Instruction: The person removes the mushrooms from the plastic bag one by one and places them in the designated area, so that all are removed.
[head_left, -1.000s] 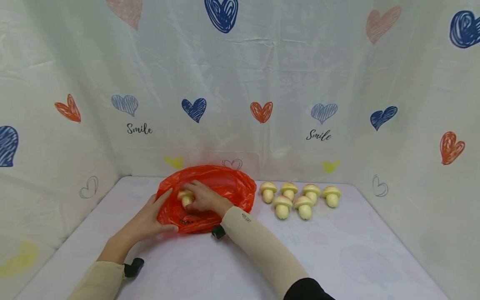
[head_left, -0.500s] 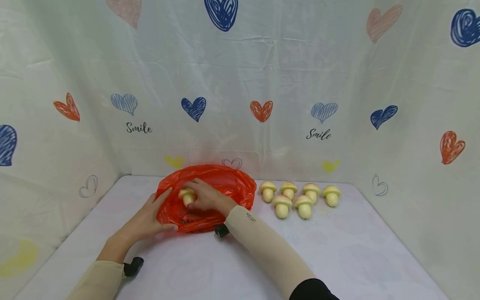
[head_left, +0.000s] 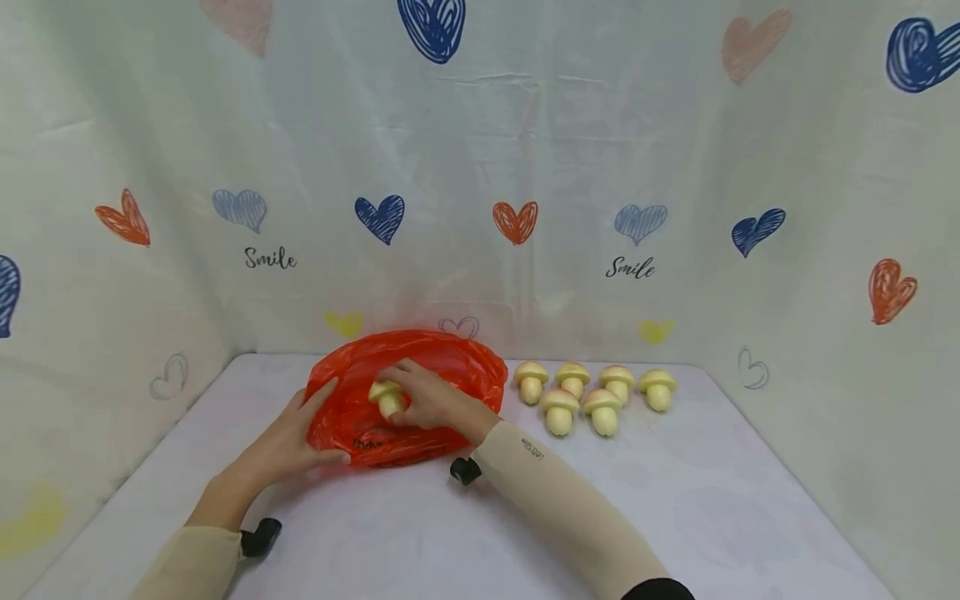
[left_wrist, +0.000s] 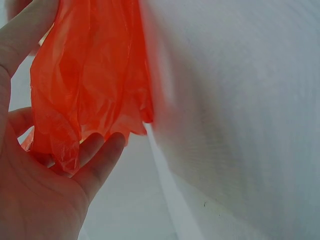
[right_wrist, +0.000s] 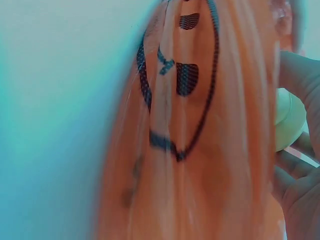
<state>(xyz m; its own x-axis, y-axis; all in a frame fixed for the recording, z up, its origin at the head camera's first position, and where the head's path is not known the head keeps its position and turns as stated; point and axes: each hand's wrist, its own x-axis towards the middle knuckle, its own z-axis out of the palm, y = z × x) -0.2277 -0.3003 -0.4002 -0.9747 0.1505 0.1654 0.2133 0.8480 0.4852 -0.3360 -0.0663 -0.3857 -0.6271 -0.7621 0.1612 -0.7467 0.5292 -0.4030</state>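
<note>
A red plastic bag (head_left: 450,371) stands on the table with its mouth wide open. My left hand (head_left: 288,437) holds its left side, thumb at the front and fingers at the rim; in the left wrist view its fingers (left_wrist: 102,162) curve round the bag's bunched edge. Over the bag's opening, my right hand (head_left: 431,400) grips a pale yellow toy mushroom (head_left: 390,402) by cap and stem, stem pointing down. From the right wrist, the bag's printed side (right_wrist: 235,150) hides part of that mushroom (right_wrist: 295,120) and the fingers.
Several more mushrooms (head_left: 559,412) stand in two rows on the table to the right of the bag. A white curtain (head_left: 450,283) printed with hearts rises behind and at both sides of the white table (head_left: 675,500).
My right hand has shifted a little to the right over the bag, with the mushroom still in its fingers. The left hand stays at the bag; the head view has turned slightly.
</note>
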